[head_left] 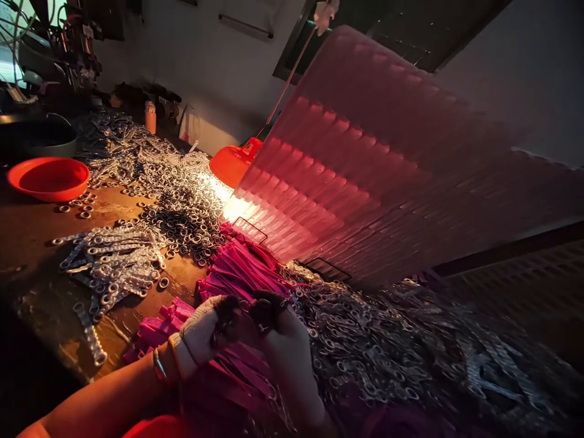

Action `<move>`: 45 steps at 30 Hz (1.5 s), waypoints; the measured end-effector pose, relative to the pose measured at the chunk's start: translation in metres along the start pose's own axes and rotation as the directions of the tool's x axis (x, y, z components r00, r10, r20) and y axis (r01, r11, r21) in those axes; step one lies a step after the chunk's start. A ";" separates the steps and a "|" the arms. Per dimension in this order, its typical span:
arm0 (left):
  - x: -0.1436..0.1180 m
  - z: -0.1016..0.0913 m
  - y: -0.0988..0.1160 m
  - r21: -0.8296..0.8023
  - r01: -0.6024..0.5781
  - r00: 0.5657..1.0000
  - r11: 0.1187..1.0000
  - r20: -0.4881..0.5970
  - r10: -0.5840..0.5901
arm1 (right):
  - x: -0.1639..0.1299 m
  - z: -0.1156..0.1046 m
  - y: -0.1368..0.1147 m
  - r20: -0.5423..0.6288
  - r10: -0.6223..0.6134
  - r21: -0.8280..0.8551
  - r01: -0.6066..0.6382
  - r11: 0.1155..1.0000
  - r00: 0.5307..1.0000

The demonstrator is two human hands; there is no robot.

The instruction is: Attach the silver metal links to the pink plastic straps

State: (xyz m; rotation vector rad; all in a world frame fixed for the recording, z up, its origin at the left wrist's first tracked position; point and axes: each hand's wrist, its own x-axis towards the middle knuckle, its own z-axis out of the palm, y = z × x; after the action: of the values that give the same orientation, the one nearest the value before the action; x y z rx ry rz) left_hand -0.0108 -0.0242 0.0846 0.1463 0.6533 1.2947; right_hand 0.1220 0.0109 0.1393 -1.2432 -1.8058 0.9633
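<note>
My left hand (207, 325), in a pale glove with dark fingertips and a band at the wrist, is closed, its fingers curled. Close beside it my right hand (287, 344), also pale with dark fingertips, is closed with the fingers bent inward. A small shiny edge shows at the right fingertips, but what either hand grips is too dark and blurred to name. Under and behind both hands lie magenta strips (241, 267) in bundles. To the right of my right hand spreads a heap of silver ring-ended metal pieces (365, 347).
Left on the brown table (27, 243) lie a pile of ring-ended metal bars (118, 261), loose metal rings (191, 219) and a red bowl (48, 178). A lit red lamp (232, 163) hangs low beside a large tilted ribbed translucent sheet (337, 164). An orange can (150, 117) stands behind.
</note>
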 end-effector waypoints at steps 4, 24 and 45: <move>-0.009 -0.004 0.004 0.429 -0.222 0.975 0.876 0.070 0.213 | -0.003 -0.002 0.018 0.050 -0.032 -0.111 0.038 0.993 0.998; 0.011 0.013 -0.005 0.782 0.046 0.993 0.622 0.034 -0.117 | -0.036 -0.042 0.066 0.241 0.175 -0.289 -0.102 0.952 0.955; 0.088 0.056 -0.011 0.924 -0.316 0.949 -0.217 0.304 -0.087 | -0.040 -0.066 0.119 0.066 0.340 -0.737 -0.184 0.651 0.938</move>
State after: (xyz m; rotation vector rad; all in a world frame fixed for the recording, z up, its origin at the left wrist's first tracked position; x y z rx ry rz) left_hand 0.0387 0.0683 0.0929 1.8397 1.3671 0.4884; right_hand 0.2387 0.0142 0.0587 -2.0034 -2.3233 0.5108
